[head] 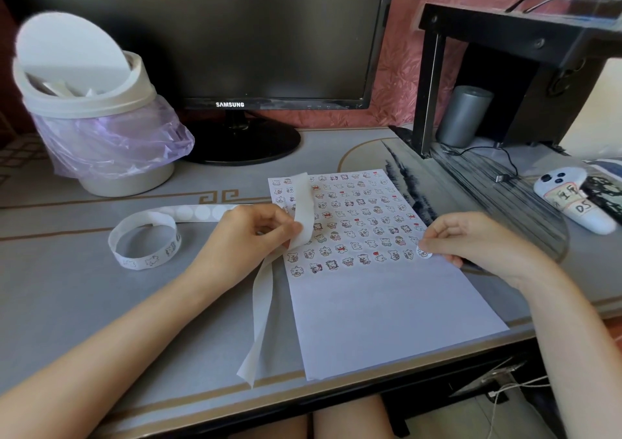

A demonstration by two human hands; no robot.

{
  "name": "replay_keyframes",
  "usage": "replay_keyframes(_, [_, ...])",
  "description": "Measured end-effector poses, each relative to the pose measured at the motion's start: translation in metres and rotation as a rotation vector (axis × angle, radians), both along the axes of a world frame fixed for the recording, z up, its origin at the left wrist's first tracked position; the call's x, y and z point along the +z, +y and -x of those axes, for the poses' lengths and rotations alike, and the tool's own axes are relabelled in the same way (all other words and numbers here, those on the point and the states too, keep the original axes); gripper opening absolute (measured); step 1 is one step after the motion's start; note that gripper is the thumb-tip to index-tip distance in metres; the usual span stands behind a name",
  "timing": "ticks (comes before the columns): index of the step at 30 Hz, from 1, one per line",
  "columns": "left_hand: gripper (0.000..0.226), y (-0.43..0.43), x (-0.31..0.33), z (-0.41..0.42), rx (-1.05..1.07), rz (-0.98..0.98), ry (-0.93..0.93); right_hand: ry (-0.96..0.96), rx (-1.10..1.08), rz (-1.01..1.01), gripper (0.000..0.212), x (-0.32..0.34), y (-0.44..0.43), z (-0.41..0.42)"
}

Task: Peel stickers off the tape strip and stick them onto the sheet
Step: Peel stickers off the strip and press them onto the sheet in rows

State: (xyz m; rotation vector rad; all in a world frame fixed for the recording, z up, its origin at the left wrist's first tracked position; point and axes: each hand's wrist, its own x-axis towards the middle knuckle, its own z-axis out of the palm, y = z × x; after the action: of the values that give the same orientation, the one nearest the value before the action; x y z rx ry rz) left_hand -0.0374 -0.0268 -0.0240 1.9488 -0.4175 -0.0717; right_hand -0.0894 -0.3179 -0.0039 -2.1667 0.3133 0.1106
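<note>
A white sheet (pixel 387 307) lies on the desk, its upper half covered with rows of small cartoon stickers. My left hand (pixel 245 233) pinches the white tape strip (pixel 303 203) at the sheet's left edge. The strip's bare backing trails down toward the desk's front edge, and its other end curls into a loose roll (pixel 144 240) at the left with stickers on it. My right hand (pixel 471 240) pinches a round sticker (pixel 423 252) at the right end of a sticker row, touching the sheet.
A white swing-lid bin (pixel 91 115) with a purple bag stands at the back left. A dark monitor (pixel 235 51) is behind the sheet. A white controller (pixel 572 199) lies at the right, below a black shelf frame (pixel 505 68) holding a grey cylinder (pixel 464 115).
</note>
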Motion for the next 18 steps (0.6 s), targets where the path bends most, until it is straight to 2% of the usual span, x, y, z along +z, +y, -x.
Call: replay_keyframes(18, [0.019,0.000,-0.002,-0.002,-0.005,-0.002,-0.004,-0.156,0.000,0.132,0.015,-0.015,-0.004,0.003])
